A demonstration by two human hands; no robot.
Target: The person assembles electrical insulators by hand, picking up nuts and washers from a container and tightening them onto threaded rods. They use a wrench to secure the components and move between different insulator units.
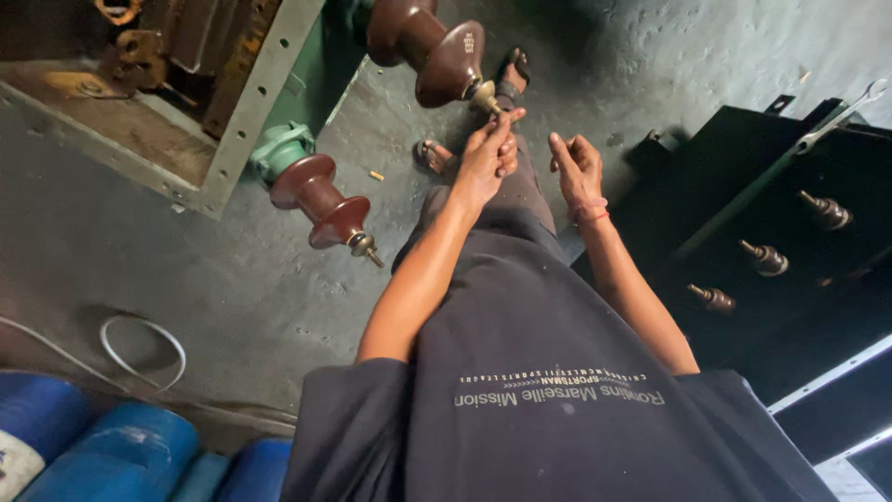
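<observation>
Left hand (488,153) pinches the brown insulator's brass tip (485,96); right hand (576,167) half-curled, holding nothing.

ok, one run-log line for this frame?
left hand: fingertips on brass terminal of upper brown insulator | right hand: free, apart, fingers curled | lower brown insulator: untouched

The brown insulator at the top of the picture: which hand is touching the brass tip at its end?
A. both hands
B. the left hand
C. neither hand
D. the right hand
B: the left hand pinches the brass tip of the brown insulator, while the right hand hangs apart beside it.
</observation>
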